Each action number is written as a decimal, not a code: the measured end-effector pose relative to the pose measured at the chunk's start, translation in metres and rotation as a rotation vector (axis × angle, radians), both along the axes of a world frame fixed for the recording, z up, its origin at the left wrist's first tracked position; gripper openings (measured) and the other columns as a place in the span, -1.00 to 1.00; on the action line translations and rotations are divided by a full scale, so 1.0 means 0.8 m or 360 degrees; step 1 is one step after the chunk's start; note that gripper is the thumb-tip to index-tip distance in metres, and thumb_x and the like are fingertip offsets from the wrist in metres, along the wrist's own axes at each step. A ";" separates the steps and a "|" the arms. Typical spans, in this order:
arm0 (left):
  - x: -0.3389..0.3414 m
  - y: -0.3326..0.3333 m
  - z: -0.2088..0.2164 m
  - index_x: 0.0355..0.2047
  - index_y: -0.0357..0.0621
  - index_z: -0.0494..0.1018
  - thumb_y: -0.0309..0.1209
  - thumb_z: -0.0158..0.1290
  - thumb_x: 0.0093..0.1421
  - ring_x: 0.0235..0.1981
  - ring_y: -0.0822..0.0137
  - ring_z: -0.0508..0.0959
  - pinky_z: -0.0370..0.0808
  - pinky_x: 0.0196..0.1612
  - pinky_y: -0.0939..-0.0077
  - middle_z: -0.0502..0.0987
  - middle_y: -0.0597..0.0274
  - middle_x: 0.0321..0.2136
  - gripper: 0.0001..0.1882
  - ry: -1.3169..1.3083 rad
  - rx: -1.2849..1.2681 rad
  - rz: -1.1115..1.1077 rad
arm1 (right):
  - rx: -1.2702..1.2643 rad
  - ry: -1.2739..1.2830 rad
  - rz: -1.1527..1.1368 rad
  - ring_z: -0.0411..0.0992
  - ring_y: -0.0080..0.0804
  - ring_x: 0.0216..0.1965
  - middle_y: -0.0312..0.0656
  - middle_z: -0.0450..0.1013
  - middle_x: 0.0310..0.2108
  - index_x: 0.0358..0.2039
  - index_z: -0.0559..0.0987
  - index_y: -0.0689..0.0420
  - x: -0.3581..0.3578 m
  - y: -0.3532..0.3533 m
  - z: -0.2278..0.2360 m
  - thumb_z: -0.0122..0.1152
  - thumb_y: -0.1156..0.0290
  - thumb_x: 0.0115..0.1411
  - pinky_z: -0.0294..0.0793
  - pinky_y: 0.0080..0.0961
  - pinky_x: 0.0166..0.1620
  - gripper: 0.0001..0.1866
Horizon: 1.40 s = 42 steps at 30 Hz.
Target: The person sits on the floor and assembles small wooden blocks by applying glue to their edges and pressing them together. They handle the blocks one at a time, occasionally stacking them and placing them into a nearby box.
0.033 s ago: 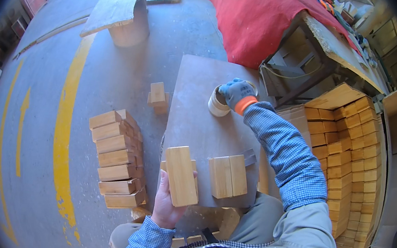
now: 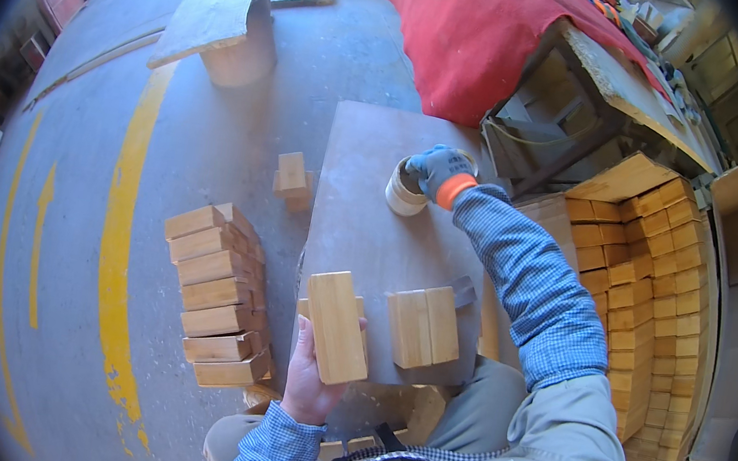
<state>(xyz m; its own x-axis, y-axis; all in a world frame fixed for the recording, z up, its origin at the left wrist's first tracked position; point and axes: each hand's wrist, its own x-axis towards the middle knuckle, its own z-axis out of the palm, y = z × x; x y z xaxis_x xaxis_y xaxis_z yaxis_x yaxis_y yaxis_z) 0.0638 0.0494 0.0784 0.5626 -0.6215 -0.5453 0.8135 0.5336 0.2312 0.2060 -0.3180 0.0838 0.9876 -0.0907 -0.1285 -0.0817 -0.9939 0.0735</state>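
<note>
My bare left hand (image 2: pixel 310 387) grips a pale wooden block (image 2: pixel 339 326) at the near left edge of a small grey-brown table (image 2: pixel 355 192). Part of another block (image 2: pixel 360 307) shows behind it. A pair of wooden blocks (image 2: pixel 424 329) stands side by side to its right, beside a small flat grey piece (image 2: pixel 465 292). Farther up the table, my right hand (image 2: pixel 440 173), in a blue-grey glove with an orange cuff, is closed over the mouth of a white tub (image 2: pixel 404 200). Its fingertips dip below the rim, so whatever they hold is hidden.
Several wooden blocks form a stack (image 2: pixel 218 295) on the floor at left, with a few loose blocks (image 2: pixel 294 182) beyond. An open carton (image 2: pixel 631 175) full of blocks stands at right. Behind are a bench under red cloth (image 2: pixel 465 49) and a board on a drum (image 2: pixel 216 9).
</note>
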 end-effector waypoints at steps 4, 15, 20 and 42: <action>0.000 -0.002 -0.003 0.21 0.03 0.41 0.24 -0.32 0.48 -0.21 0.22 0.63 0.59 -0.13 0.25 0.57 0.01 0.06 -0.34 -0.0032 -0.0011 -0.0020 | 0.0661 0.0244 -0.0248 0.64 -0.15 -0.14 -0.20 0.68 -0.14 -0.03 0.73 -0.24 0.013 -0.015 0.010 0.24 0.41 0.22 0.62 -0.25 0.00 -0.66; 0.035 -0.036 0.005 0.23 -0.10 0.35 0.20 -0.27 0.49 -0.20 0.26 0.58 0.63 -0.12 0.36 0.51 0.06 0.04 -0.34 0.0130 -0.0309 0.0100 | -0.0302 -0.0411 0.0263 0.59 -0.24 -0.17 -0.29 0.67 -0.23 -0.18 0.74 -0.15 -0.026 -0.008 -0.002 0.30 0.40 0.18 0.63 -0.31 -0.09 -0.78; 0.038 -0.050 -0.004 0.22 -0.14 0.35 0.21 -0.22 0.47 -0.21 0.27 0.58 0.64 -0.13 0.35 0.50 0.08 -0.02 -0.32 0.0166 -0.0287 0.0118 | -0.0075 -0.0340 0.0249 0.58 -0.23 -0.15 -0.32 0.66 -0.23 -0.21 0.73 -0.15 -0.024 -0.009 -0.018 0.29 0.44 0.15 0.62 -0.33 -0.09 -0.79; 0.081 -0.137 -0.034 0.11 -0.14 0.41 0.03 -0.20 0.53 -0.15 0.14 0.60 0.59 -0.07 0.22 0.55 0.03 -0.13 -0.50 0.0283 -0.0416 0.0134 | 0.0341 0.0002 0.0250 0.57 -0.06 -0.04 -0.17 0.63 -0.18 -0.15 0.68 -0.11 -0.038 -0.021 0.000 0.33 0.36 0.18 0.59 -0.18 -0.01 -0.79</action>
